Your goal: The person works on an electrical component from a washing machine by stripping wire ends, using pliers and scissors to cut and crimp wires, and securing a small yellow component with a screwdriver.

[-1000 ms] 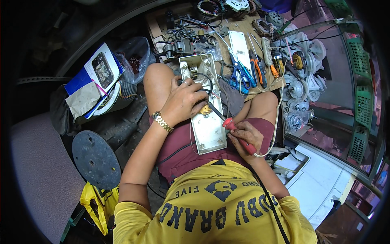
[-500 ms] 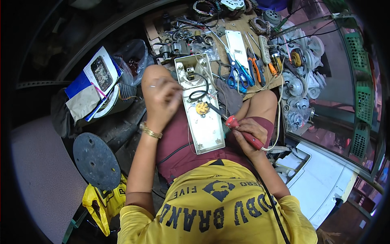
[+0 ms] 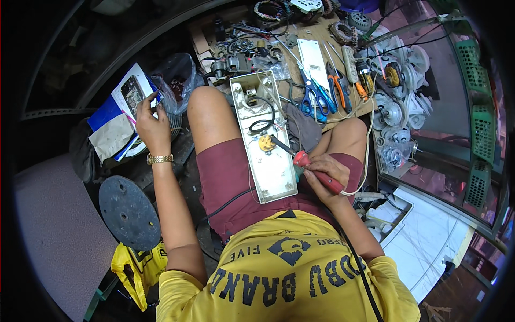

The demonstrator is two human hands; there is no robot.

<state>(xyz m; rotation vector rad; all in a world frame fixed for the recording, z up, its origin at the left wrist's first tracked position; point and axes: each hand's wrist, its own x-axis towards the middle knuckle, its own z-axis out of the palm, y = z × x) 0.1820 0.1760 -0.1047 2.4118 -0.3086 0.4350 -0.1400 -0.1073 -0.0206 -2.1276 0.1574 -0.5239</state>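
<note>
One iron (image 3: 302, 159), one unheld case (image 3: 276, 180).
From afar I see the right hand (image 3: 329, 174) gripping the iron, its tip (image 3: 275, 140) at the yellow disc (image 3: 265, 143) on the case, ahead and left of that hand. The left hand (image 3: 154, 127), fingers part-curled, is well apart by the papers (image 3: 110, 143); I can't tell if it holds anything. With neither hand steadying the case on the lap (image 3: 224, 169), any jolt could drag the tip onto the black cord (image 3: 273, 111) beyond, scorching it.
</note>
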